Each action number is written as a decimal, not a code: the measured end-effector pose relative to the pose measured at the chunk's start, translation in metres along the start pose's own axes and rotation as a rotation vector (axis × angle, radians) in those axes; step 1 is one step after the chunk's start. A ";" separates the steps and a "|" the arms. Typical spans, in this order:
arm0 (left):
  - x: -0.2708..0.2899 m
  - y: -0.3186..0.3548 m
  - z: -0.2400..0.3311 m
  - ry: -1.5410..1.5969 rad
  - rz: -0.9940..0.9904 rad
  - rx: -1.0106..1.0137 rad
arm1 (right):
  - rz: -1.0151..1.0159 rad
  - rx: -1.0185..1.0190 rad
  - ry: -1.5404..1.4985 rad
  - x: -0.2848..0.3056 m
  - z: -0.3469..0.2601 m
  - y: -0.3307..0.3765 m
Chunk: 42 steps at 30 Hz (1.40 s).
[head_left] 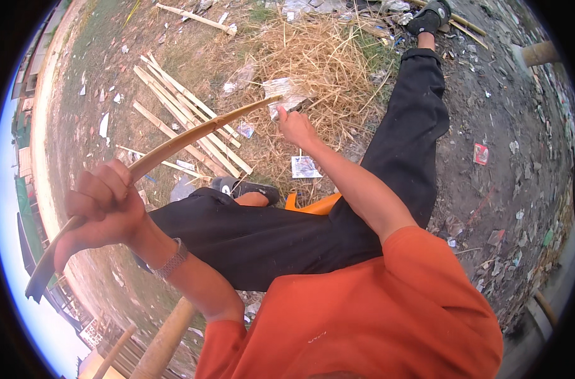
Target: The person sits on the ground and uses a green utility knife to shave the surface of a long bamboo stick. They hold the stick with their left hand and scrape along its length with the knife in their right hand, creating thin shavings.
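Ground (508, 126): bare dirt on the right, littered with scraps and wrappers; dry grass on the left.

Straw heap (313, 57) is spread far centre, with paper and plastic bits mixed in.

Person is seen from above: orange shirt (376, 309) near, black trousers (287, 234) across the middle, one leg stretched far right and ending in a dark shoe (429, 18), the other folded, its shoe (243, 187) at centre. An orange object (316, 205) is partly hidden under the legs.

Bamboo strip (174, 144): long, thin, bowed. It is run from the lower left edge up to centre, over the folded leg, and is held off the ground at both ends.

Split bamboo slats (186, 120) are piled on the grass far left, just behind the strip as seen here. One more slat (196, 17) lies at the far edge.

Round poles (167, 338) are visible near left, below the left forearm.

Left hand (104, 208) is clamped in a fist around the strip's near end; a metal watch band (172, 259) is worn on that wrist.

Right hand (294, 124) is closed at the strip's far tip; what exactly is pinched cannot be told, since the fingers are turned away.

A printed paper (305, 167) lies just beside the right forearm.
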State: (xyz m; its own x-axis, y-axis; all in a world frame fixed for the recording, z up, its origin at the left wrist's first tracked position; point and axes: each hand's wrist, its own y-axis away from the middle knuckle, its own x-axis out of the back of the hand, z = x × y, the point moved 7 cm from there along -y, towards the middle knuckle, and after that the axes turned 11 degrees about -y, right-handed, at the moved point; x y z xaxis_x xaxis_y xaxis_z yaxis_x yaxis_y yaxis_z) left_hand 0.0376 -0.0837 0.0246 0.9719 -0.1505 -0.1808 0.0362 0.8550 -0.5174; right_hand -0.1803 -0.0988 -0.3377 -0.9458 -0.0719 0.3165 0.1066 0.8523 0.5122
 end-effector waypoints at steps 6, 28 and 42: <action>-0.004 -0.003 0.001 0.067 -0.096 -0.014 | -0.014 -0.015 0.030 -0.015 0.018 -0.019; 0.029 0.003 0.011 -0.531 0.710 0.034 | -0.143 0.174 0.084 -0.003 -0.059 0.025; 0.021 0.001 0.013 -0.514 0.698 0.051 | 0.072 -0.032 0.183 -0.004 0.013 -0.013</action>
State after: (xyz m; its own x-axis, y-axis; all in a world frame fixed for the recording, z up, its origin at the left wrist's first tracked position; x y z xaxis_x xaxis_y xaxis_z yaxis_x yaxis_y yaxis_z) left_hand 0.0615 -0.0801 0.0309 0.7600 0.6489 -0.0358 -0.6088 0.6916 -0.3886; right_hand -0.1822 -0.1031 -0.3558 -0.8641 -0.1072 0.4918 0.1843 0.8418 0.5074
